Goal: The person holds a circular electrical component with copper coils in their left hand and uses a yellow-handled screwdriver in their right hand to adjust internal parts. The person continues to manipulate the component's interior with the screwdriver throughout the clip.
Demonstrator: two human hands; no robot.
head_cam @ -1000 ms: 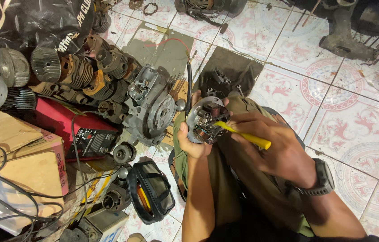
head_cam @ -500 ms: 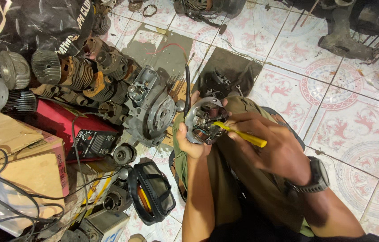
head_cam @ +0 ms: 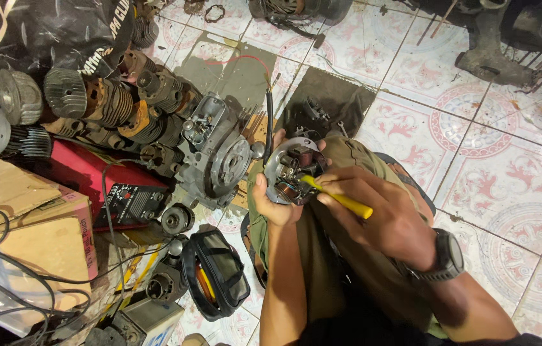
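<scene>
Yellow screwdriver (head_cam: 341, 200) inside stator plate (head_cam: 290, 172) rim

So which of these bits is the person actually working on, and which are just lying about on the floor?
In hand:
- round metal plate with coils, held by left hand
- yellow-handled screwdriver, in right hand

Lying about:
- grey engine case
- finned cylinders
- red box
- cardboard boxes
- black pouch

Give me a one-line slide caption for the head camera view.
Left hand holds a round stator plate while right hand works a yellow-handled screwdriver into it.
</scene>
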